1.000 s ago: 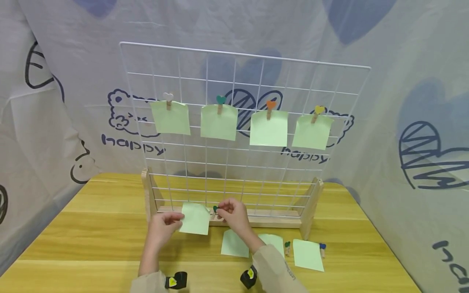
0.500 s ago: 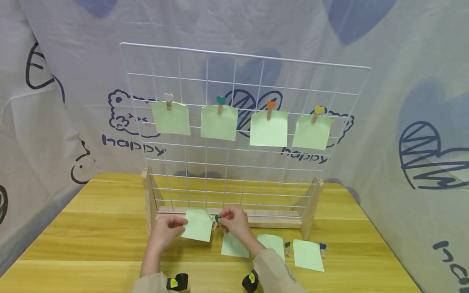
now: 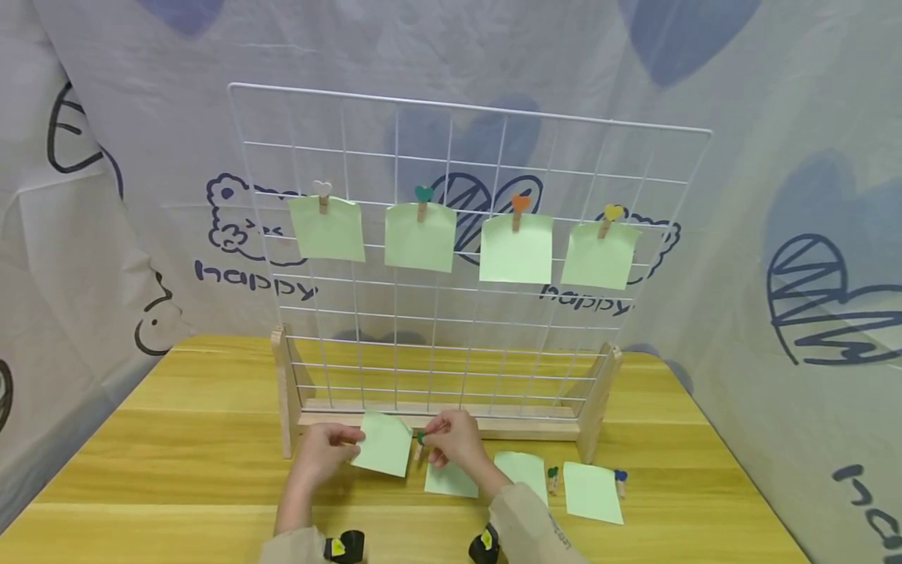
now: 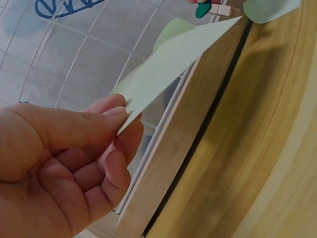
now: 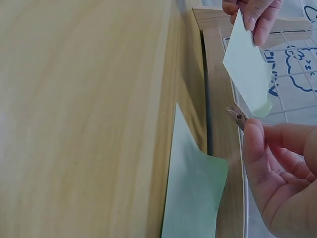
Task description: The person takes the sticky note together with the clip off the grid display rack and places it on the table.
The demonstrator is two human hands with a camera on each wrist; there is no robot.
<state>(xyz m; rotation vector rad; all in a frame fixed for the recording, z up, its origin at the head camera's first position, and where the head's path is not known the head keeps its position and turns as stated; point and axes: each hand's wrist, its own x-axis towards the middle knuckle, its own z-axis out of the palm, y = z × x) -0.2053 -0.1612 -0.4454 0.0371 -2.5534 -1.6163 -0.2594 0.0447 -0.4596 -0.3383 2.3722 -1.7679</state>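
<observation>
My left hand (image 3: 321, 454) pinches a pale green paper note (image 3: 384, 445) by its left edge, between thumb and fingers. In the left wrist view the note (image 4: 168, 64) is lifted off the table and its far side curls. My right hand (image 3: 458, 440) pinches a small wooden clothespin (image 3: 419, 450) with a dark green heart, just right of the note. The right wrist view shows the clothespin (image 5: 237, 117) poking out past the thumb tip, close to the note's curled corner. Another green note (image 3: 451, 481) lies on the table under the right hand.
A white wire grid (image 3: 451, 313) on a wooden stand (image 3: 543, 429) rises behind the hands. Several green notes hang on it from heart clothespins. On the table at right lie two notes, a green-heart clothespin (image 3: 553, 479) and a blue-heart clothespin (image 3: 621, 482).
Both hands have come down and nearer, away from the grid's base, with the note and the green-heart clothespin. The note has also shifted right. The hanging notes stay put.
</observation>
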